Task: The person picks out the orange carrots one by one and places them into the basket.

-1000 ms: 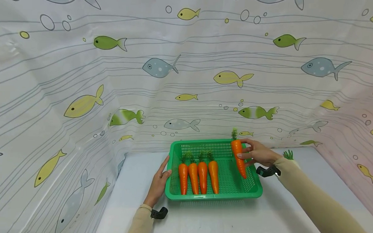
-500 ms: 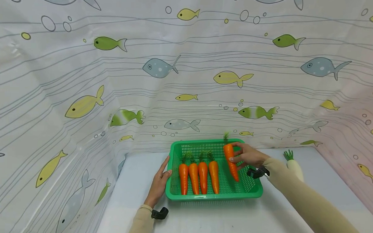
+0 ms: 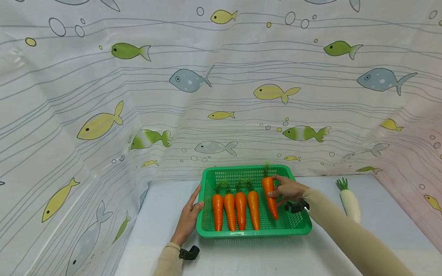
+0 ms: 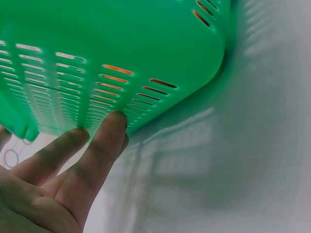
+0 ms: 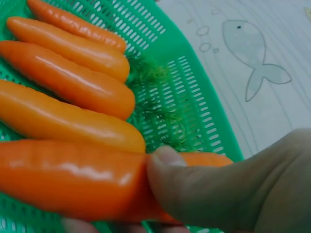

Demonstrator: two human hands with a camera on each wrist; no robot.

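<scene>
A green plastic basket [image 3: 254, 234] holds several carrots [image 3: 240, 209] side by side in its left half, leafy tops toward the back. My right hand [image 3: 288, 189] grips another carrot [image 3: 270, 196] inside the basket's outline, to the right of that row. Its leafy top points to the back and its tip to the front. In the right wrist view my thumb lies over the held carrot [image 5: 73, 177], with fingertips partly hidden beneath. My left hand [image 3: 187, 218] is at the basket's left side; in the left wrist view its straight fingers touch the slotted outer wall [image 4: 155, 43].
A white radish [image 3: 350, 204] with green leaves lies on the white table [image 3: 260, 265], right of the basket and beyond the right forearm. A curtain [image 3: 221, 126] printed with fish hangs behind and at both sides.
My right hand has carried the carrot left and lower into the basket, toward the row of carrots. More of the white radish shows now. My left hand has stayed in place.
</scene>
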